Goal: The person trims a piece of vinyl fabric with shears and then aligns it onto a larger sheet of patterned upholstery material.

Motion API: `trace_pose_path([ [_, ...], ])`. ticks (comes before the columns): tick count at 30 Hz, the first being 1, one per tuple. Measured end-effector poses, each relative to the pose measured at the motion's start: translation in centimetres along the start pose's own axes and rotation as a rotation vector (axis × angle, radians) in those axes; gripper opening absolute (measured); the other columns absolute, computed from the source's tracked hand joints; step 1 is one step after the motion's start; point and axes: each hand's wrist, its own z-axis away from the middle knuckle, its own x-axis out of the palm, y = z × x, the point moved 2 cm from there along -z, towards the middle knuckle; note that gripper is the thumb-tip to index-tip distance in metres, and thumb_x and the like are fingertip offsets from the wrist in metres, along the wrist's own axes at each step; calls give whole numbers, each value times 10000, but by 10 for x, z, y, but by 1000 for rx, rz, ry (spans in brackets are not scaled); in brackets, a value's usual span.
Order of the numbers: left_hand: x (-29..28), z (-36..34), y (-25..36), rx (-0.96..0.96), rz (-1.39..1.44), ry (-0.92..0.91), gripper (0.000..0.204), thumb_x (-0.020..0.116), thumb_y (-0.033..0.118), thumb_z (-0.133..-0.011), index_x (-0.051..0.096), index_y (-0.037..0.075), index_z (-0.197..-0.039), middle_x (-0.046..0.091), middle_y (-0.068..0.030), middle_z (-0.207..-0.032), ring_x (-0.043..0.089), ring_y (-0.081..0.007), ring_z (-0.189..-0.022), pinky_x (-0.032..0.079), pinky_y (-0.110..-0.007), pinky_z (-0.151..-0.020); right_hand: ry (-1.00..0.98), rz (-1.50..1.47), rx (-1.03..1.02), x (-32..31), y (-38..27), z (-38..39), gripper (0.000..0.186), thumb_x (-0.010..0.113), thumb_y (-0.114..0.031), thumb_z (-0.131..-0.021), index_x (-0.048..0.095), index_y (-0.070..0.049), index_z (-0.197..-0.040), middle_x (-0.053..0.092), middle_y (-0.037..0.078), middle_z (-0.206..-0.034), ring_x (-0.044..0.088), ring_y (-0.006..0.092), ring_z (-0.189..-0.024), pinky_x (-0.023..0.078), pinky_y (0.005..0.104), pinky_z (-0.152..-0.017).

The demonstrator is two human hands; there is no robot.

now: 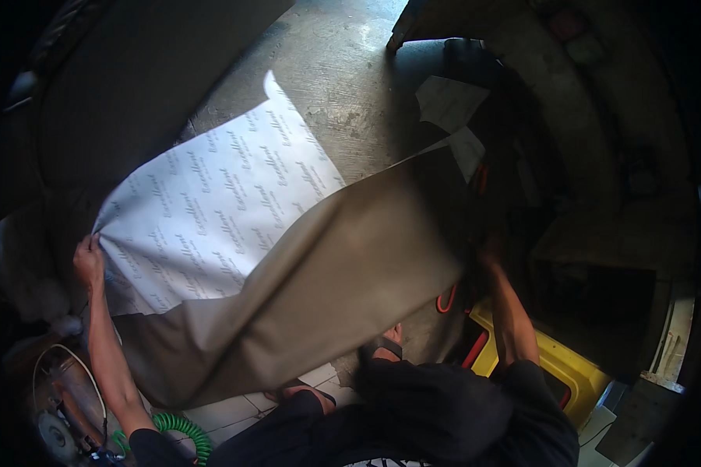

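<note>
A large sheet of brown leatherette [350, 241] spreads in front of me, partly folded over. Its white backing [210, 202] with rows of grey print faces up on the left and far side. My left hand [90, 262] is closed, pinching the sheet's left edge between thumb and fingers. At the sheet's right end is my right hand [488, 253], where the lower edge runs straight up to it; deep shadow dims its fingers, which appear closed on the material. Loose folds sag between my hands, above my sandalled feet [385, 346].
A yellow frame-like thing [549, 350] with red parts stands by my right forearm. A red loop handle [445, 300] lies near it. Offcuts [452, 101] rest on the concrete floor [343, 86]. A green coiled hose [183, 428] is at lower left, near a metal tool-like object [54, 428].
</note>
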Motion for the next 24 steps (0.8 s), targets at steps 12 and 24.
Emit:
trace_pose_path([
  [12,3,148,129,101,423,-614,625,620,437,-933,498,37,-1397,659,-200,-1103,650,-310,-952,503,-393,-867,89,-256,-187,-19,-135,-25,656,665,-347,-901,447,23,-1397,462,265,-1431,432,382,-1357,336,435,-1127],
  [24,-51,218,116,157,159,-1044,302,693,292,-856,643,19,-974,618,-172,-1189,555,-375,-1129,444,-494,-923,202,-321,-114,-2,-144,-68,466,701,-343,-874,644,38,-1136,669,247,-1094,639,375,-1067,473,440,-943],
])
